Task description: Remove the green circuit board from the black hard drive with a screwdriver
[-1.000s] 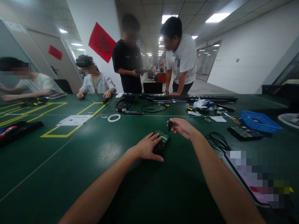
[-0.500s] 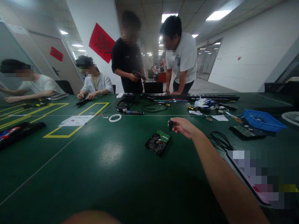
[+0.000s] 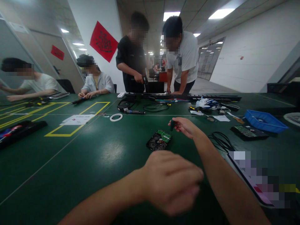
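Observation:
Upright in the fingers of my right hand (image 3: 185,126) is a screwdriver (image 3: 172,125) with a dark handle. Its thin shaft points down at the far right corner of a hard drive (image 3: 158,140). The drive lies on the green table with its green circuit board facing up; the near edge is partly covered by my left hand (image 3: 172,182). That hand is large and a little blurred in front of the drive, back turned up and fingers curled together. Whatever it holds, if anything, is hidden.
At right lie a second hard drive (image 3: 249,132), a blue tray (image 3: 266,121) and black cable (image 3: 220,140). A roll of white tape (image 3: 116,117), a torch-like tool (image 3: 134,112) and white-blue gloves (image 3: 206,103) are farther back. Several people are around the table's far side.
My left hand has risen from the bottom edge and moved right, in front of the hard drive. My right hand keeps the screwdriver at nearly the same spot.

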A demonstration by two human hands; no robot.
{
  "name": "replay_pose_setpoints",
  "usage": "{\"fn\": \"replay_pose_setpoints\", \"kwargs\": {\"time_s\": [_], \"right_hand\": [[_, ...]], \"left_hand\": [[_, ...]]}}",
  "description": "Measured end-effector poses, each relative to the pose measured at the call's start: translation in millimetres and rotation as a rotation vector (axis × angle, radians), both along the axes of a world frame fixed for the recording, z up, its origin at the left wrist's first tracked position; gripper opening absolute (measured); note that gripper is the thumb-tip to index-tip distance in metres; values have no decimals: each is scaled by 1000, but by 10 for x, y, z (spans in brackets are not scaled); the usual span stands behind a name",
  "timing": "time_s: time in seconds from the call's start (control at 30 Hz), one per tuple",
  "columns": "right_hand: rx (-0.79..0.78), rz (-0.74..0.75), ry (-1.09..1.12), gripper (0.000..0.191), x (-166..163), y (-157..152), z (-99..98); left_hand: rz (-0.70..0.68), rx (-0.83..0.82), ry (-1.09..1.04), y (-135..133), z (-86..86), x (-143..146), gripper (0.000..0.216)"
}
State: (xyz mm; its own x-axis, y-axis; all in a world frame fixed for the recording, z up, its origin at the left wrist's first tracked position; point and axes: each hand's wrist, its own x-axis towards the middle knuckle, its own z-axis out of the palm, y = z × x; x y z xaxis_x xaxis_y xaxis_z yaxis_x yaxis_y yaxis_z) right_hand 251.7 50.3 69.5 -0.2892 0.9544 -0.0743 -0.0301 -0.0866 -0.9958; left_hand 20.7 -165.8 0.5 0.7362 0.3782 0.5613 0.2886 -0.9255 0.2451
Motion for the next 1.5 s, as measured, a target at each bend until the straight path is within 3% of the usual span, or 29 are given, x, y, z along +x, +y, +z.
{"fn": "replay_pose_setpoints", "kwargs": {"time_s": [0.07,0.1,0.13,0.17,0.23,0.33,0.4,1.27,1.5], "right_hand": [[-1,21,8,20,-15,-11,9],[-2,34,13,20,-23,-18,12],[-3,46,19,20,-31,-25,16],[-5,54,26,20,-38,-31,18],[-8,57,36,19,-48,-41,22],[-7,47,41,18,-49,-48,26],[-13,42,40,19,-46,-49,31],[-17,41,30,20,-40,-76,56],[63,-25,-38,19,-35,-52,54]], "left_hand": [[187,-31,-23,709,627,193,45],[278,-28,-15,969,773,244,43],[386,-28,1,1158,805,263,44],[489,-44,42,1285,744,256,49],[596,-98,152,1402,465,191,66],[618,-156,223,1438,67,78,78],[602,-193,240,1460,-45,39,80],[532,-230,279,1527,-85,23,70],[528,-239,276,1530,-94,15,70]]}}
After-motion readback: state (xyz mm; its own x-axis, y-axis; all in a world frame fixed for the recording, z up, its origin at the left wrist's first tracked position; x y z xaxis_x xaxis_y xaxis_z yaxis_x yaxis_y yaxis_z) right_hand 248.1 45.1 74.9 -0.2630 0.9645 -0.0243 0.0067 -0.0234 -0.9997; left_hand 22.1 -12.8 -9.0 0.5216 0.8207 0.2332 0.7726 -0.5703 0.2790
